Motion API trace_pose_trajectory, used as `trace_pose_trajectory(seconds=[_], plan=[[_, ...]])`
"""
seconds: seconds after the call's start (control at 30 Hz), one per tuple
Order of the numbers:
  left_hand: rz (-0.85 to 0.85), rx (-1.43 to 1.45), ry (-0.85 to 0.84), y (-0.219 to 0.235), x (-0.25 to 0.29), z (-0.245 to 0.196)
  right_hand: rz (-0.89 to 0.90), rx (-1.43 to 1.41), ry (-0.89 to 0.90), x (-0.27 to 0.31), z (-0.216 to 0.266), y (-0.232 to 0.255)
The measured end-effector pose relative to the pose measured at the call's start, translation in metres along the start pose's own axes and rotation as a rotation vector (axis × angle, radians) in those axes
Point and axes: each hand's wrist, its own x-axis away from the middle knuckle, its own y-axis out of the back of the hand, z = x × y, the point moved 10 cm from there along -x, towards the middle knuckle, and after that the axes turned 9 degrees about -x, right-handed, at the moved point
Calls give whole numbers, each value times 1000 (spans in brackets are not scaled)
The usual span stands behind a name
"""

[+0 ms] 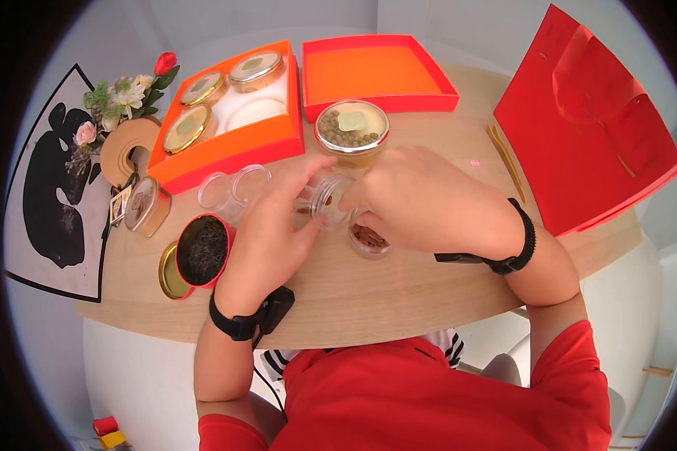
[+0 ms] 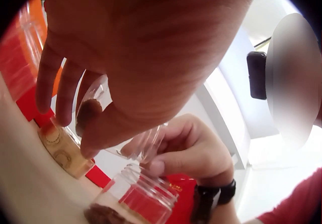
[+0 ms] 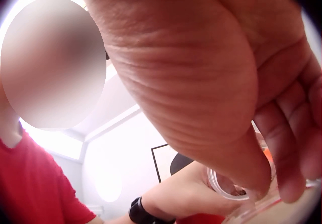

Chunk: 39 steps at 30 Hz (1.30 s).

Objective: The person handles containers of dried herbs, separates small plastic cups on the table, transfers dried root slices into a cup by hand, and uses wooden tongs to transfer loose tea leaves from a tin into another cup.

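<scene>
My left hand (image 1: pixel 274 218) holds a clear plastic jar (image 1: pixel 331 201) tipped sideways, its threaded mouth facing right. Dark brown contents (image 2: pixel 89 114) show at its closed end in the left wrist view. At that mouth are the bent fingers of my right hand (image 1: pixel 421 199); I cannot tell whether they pinch anything. In the right wrist view, thumb and forefinger are close to the jar's rim (image 3: pixel 216 186). Right below both hands stands a second clear jar (image 1: pixel 370 239) with reddish-brown pieces inside, partly hidden by the right hand.
Behind the hands stands a lidded jar of round beads (image 1: pixel 350 134). At left are a red tin (image 1: pixel 205 252) of dark shreds, its gold lid (image 1: pixel 170 274), and clear lids (image 1: pixel 214 192). An orange box (image 1: pixel 226 159), its lid (image 1: pixel 380 104), wooden tongs (image 1: pixel 506 161) and a red bag (image 1: pixel 579 143) surround them.
</scene>
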Motion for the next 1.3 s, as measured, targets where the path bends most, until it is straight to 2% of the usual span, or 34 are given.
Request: trace_pose_trajectory(seconds=[0.1,0.17,0.23,0.33,0.5,0.67,0.8,0.87,0.9,1.1,1.17,1.2,1.27,1.3], plan=[[-22,-86,-18,7,0,-10,50,-35,-39,0,-3,-2],[-44,-161,-30,14,0,-16,-73,-117,35,3,3,9],[-74,-303,-81,22,-1,-23,-116,-138,81,4,6,13],[-86,-355,-122,30,-4,-31,-156,-152,117,4,14,24],[-98,-273,-93,39,-9,-35,-193,-151,122,8,16,35],[-116,-284,-117,43,-11,-40,-297,-137,230,11,20,37],[-67,-232,-68,39,-13,-33,-321,-97,209,9,18,31],[-37,-198,-30,38,-13,-29,-148,-77,43,3,7,13],[-41,-216,-44,38,-12,-30,-146,-76,46,2,8,11],[-38,-296,-35,51,-6,-29,-106,-112,121,-6,22,2],[-19,-297,-8,57,0,-26,-268,-147,300,-6,42,16],[-13,-295,-9,62,1,-24,-266,-159,306,-11,50,21],[-1,-302,0,74,4,-19,5,-35,104,-34,48,9],[-44,-308,-14,85,5,-19,7,-44,113,-43,52,10]])
